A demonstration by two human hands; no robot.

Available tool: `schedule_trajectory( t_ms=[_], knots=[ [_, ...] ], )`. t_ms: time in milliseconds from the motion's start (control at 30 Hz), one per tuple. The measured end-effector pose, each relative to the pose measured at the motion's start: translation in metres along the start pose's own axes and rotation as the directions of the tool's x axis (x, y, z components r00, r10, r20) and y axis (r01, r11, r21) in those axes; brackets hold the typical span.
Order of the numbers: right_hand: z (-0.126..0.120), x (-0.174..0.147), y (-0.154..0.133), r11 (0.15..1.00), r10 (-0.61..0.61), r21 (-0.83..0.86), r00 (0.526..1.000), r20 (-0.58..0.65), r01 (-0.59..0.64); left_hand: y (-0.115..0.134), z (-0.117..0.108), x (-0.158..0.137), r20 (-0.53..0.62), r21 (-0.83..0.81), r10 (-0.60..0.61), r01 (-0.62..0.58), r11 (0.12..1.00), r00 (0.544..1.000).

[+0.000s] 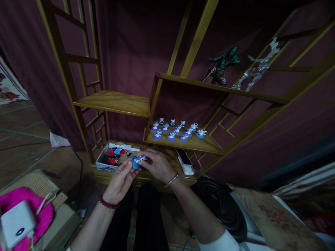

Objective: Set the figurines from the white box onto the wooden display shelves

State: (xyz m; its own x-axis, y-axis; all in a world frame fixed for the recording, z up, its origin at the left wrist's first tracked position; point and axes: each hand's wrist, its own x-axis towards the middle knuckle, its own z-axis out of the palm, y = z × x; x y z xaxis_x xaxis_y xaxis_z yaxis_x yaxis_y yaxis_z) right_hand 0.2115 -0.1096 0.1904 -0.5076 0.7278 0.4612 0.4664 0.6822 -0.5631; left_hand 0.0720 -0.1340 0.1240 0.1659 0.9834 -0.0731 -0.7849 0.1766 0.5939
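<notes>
left hand, right hand, figurine held between

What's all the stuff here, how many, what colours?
Held figurine: one, purple and blue, in hands
Small figurines: about twelve, mostly purple, middle shelf
Box: one, whitish, bottom shelf
Discs: several, red and blue, inside box
Shelves: one set, brown, centre
Statues: two, dark green and clear, upper shelf
Phone: one, dark screen, bottom shelf
Cloth: one, pink, lower left
Gadget: one, white, on cloth
Bracelets: two, red and silver, wrists
Left hand: one, bare, centre
Right hand: one, bare, centre
</notes>
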Motion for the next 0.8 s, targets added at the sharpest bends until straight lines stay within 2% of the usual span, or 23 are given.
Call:
schedule_trajectory(
  t_ms=[267,600,800],
  knots=[
    [0.002,0.000,-0.012,0.981,0.100,-0.167,0.995,-0.008,-0.100,-0.004,0.003,-0.002,-0.010,0.005,0.072,-0.072,0.997,0.997],
    [0.002,0.002,-0.018,0.946,0.209,-0.245,0.977,-0.030,-0.210,-0.011,0.003,-0.003,0.013,0.026,0.124,-0.125,0.992,0.992],
    [-0.001,0.001,-0.020,0.953,0.198,-0.232,0.980,-0.015,-0.196,-0.013,0.004,-0.005,0.000,0.045,0.143,-0.142,0.989,0.990]
  ],
)
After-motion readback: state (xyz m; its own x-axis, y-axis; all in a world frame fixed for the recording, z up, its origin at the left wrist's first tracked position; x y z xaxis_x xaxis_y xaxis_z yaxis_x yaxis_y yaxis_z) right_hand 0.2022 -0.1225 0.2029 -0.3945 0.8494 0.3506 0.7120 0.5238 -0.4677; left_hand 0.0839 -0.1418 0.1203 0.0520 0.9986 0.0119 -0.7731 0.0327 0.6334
